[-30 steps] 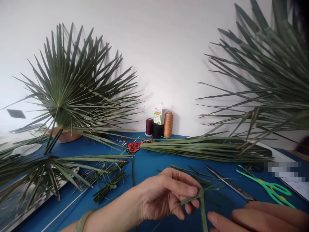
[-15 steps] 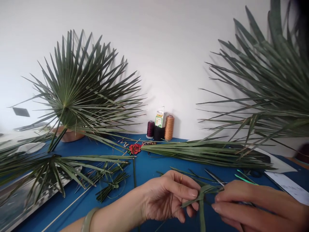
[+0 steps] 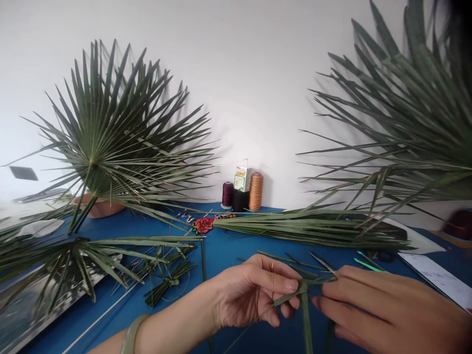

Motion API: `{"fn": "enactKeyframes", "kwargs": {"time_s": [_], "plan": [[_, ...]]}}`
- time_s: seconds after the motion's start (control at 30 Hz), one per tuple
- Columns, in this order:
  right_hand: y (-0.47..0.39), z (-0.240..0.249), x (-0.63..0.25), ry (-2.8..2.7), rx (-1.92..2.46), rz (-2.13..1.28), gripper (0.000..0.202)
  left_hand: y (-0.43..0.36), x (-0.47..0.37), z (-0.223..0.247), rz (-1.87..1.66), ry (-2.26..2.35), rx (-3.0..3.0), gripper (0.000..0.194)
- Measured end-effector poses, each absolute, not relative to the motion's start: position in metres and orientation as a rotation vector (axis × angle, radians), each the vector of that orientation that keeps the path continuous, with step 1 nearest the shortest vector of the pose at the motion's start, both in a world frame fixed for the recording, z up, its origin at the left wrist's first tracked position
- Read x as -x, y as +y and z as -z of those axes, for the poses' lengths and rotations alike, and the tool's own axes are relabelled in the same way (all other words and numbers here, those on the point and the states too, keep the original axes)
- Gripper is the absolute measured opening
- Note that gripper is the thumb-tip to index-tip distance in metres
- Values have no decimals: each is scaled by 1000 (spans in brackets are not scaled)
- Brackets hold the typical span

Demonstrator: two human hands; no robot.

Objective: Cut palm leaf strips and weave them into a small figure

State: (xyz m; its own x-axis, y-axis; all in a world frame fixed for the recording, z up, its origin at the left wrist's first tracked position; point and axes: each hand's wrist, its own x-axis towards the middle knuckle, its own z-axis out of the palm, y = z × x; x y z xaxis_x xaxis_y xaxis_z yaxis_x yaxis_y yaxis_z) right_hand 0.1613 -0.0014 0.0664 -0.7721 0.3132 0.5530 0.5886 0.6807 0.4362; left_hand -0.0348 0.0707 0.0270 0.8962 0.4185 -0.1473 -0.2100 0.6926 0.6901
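Folded green leaf strips (image 3: 303,289) are pinched between the thumb and fingers of my left hand (image 3: 263,290), which wears a ring and, at the wrist, a pale bangle (image 3: 132,335). One strip hangs down from the fold and another points left under the fingers. My right hand (image 3: 383,309) is just to the right, palm down, its fingertips near the strip end that reaches right from the fold. Whether those fingertips grip it is hard to make out.
Fan palm leaves (image 3: 92,142) stand at the left, others (image 3: 413,113) at the right. A long leaf bundle (image 3: 302,227), thread spools (image 3: 255,191), a red rose patch (image 3: 203,225), scissors (image 3: 321,261) and a phone (image 3: 438,278) lie beyond my hands.
The view has shifted slightly, moving most things a little left. My right hand has turned more palm down and its fingers have shifted over the strip's right end; my left hand keeps its pinch.
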Motion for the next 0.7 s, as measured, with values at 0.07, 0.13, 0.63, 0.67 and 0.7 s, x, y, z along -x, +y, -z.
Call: {"fn": "enactKeyframes", "kwargs": {"time_s": [0.07, 0.13, 0.63, 0.67, 0.7], "plan": [[1, -67, -159, -2502, 693, 873, 48, 71, 35, -29, -350, 339, -760, 14], [3, -67, -157, -2509, 700, 903, 56, 74, 36, -30, -335, 381, -803, 13], [16, -53, -179, -2409, 792, 1321, 32, 78, 44, -42, -385, 493, -923, 10], [17, -54, -179, -2400, 781, 1317, 31, 77, 43, -42, -394, 493, -925, 10], [17, -55, -178, -2401, 762, 1310, 31, 75, 42, -42, -394, 490, -931, 10]]}}
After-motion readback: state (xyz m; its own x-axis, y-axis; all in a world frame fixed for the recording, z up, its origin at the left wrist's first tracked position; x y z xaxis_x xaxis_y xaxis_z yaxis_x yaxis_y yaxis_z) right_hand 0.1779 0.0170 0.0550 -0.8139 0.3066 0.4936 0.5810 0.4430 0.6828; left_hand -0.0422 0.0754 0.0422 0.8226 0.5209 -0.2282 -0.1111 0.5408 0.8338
